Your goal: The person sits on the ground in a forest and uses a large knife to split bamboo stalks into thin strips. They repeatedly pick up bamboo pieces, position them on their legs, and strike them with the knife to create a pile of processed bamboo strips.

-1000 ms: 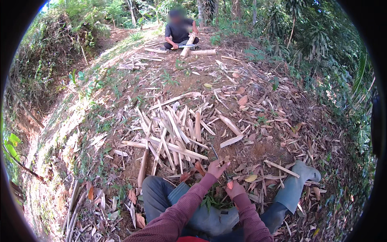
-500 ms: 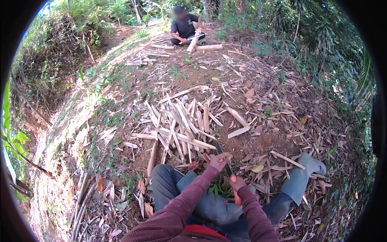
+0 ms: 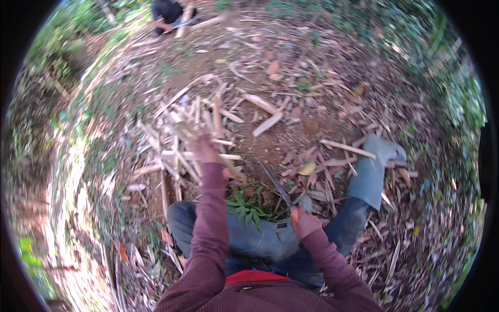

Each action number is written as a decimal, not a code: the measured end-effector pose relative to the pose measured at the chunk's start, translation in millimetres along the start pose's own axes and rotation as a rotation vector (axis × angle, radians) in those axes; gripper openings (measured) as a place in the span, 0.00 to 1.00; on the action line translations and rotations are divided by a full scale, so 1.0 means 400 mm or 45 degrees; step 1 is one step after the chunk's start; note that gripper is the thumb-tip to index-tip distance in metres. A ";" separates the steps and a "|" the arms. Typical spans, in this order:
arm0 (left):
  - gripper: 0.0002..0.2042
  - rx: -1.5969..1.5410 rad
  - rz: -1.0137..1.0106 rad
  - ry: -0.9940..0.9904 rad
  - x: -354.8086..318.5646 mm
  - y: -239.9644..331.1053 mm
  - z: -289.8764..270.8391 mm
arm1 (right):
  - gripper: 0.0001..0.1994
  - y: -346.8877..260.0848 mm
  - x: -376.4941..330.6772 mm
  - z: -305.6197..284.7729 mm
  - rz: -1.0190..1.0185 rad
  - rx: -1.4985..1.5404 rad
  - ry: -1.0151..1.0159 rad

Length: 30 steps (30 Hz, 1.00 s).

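Note:
In my right hand (image 3: 307,223) is the orange handle of a machete (image 3: 279,187). Its dark blade slants up and left, tip near the bare soil. My left arm stretches forward over a pile of pale split wood sticks (image 3: 182,165). My left hand (image 3: 206,149) is smeared by motion; its fingers seem wrapped round a split wood stick (image 3: 232,169) that slants through it, blurred along with the hand. Green leaves (image 3: 248,207) lie by my bent leg, below the pile.
My legs in grey-blue rubber boots (image 3: 366,179) frame the work spot. A pale stick (image 3: 347,148) lies against the right boot. Larger split pieces (image 3: 268,124) rest beyond the pile. At the far left a co-worker (image 3: 167,14) sits with a blade and a pole. Dry leaves cover the slope.
My left hand has left the machete blade and moved forward and left onto the wood pile. The machete has stayed in my right hand. The view has tipped downward and shifted right.

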<state>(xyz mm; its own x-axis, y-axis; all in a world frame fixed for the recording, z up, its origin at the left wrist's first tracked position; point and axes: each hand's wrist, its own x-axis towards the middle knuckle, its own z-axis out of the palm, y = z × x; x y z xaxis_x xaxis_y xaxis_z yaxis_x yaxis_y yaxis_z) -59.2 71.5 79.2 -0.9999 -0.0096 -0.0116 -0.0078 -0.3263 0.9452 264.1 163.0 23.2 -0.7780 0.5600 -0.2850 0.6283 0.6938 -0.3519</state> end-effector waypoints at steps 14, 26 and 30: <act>0.33 1.584 0.724 -0.439 0.034 0.036 -0.389 | 0.14 0.433 0.391 -0.168 0.277 -0.042 0.879; 0.27 1.471 0.883 -0.571 -0.177 -0.030 -0.344 | 0.08 0.609 0.463 -0.201 0.133 -0.182 0.582; 0.26 1.233 0.731 -0.879 -0.269 -0.003 -0.169 | 0.09 0.390 0.339 -0.316 -0.073 -0.220 0.631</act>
<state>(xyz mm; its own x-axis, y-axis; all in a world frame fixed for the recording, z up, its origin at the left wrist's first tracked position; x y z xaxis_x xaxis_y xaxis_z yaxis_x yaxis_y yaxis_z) 49.3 9.2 57.2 -0.6626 0.6558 0.3616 0.6991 0.3685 0.6127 256.4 404.3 42.3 -0.7444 0.6367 0.2013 0.6078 0.7709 -0.1905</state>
